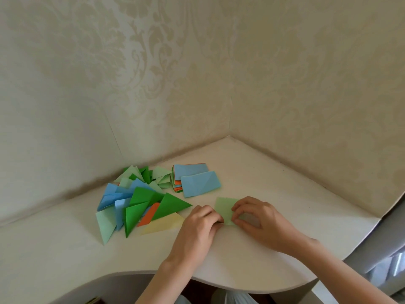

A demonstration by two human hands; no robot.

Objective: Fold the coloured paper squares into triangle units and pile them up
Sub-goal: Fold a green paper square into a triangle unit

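1. Already a loose pile of folded triangles (pixel 140 202) lies at ten o'clock from the hands, so much is done.
2. Unfolded squares (pixel 192 176) wait stacked at twelve o'clock.
3. Both the left hand (pixel 197 227) and right hand (pixel 260 220) pinch a pale green sheet (pixel 225 208) with curled fingertips on the desk (pixel 285 194), mid-fold.

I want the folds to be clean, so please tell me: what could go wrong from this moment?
1. Both hands, left and right, pinch the light green paper only at its near edge; the far part lies free and may shift, so the crease could come out crooked.
2. The pile of folded triangles is loose and spread out; its yellow triangle lies close to the left hand, which could knock it.
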